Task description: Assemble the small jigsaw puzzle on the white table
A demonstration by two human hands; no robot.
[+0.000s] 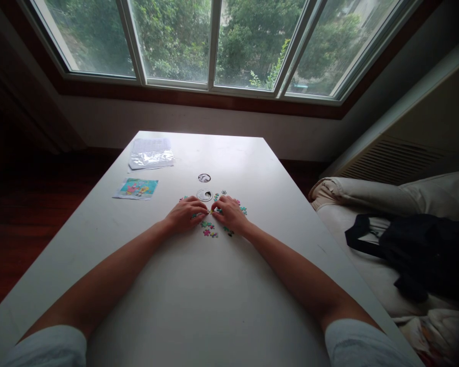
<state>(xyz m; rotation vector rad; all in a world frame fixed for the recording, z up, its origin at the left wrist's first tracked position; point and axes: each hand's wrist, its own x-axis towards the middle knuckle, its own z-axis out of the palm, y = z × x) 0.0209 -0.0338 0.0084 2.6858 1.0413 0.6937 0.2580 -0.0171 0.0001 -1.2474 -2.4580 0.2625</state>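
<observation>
Both hands meet over a scatter of small jigsaw puzzle pieces [207,232] in pink, teal and green on the white table [214,295]. My left hand [185,213] has its fingertips pinched at a tiny yellowish puzzle piece [210,212]. From the other side, my right hand [229,213] pinches at the same spot, thumb and fingers together. Which hand holds which part of the piece is too small to tell. More pieces lie around and partly under both hands. Just beyond them are two round black-and-white discs [204,178].
At the left of the table lie a colourful cartoon picture sheet [139,188] and a clear plastic bag with papers [151,153]. A sofa [336,214] with a dark garment [424,250] stands to the right. Windows [176,41] are behind the table.
</observation>
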